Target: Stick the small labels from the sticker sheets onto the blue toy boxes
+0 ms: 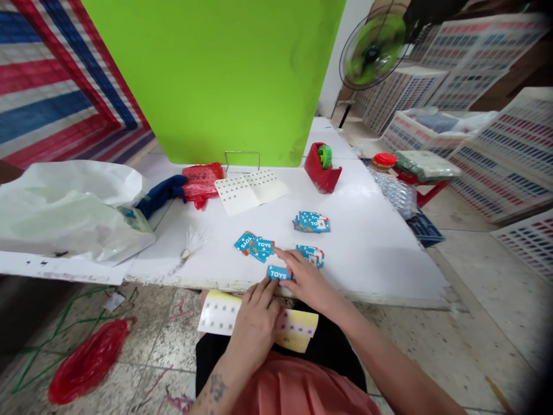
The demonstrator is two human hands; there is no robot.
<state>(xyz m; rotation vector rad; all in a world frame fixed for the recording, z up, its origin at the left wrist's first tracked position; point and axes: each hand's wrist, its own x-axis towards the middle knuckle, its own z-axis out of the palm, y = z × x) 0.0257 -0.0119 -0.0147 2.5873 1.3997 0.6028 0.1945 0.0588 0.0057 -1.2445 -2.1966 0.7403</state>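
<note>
A blue card marked TOYS (279,273) lies at the table's front edge, touched by the fingertips of my left hand (258,311). My right hand (306,278) reaches over the card from the right, fingers apart, its index fingertip beside the left pile of blue cards (256,246). Another small pile (314,254) lies just behind my right hand, and a third pile (311,222) sits farther back. Under my left hand, a sticker sheet (218,313) rests across my lap. More sticker sheets (250,191) lie at the back of the table.
On the white table (371,242) stands a red tape dispenser (322,168) before a green board (224,80). A red packet (202,182), blue glove (162,195) and white bag (73,210) lie left. Crates (496,144) and a fan (374,53) stand right.
</note>
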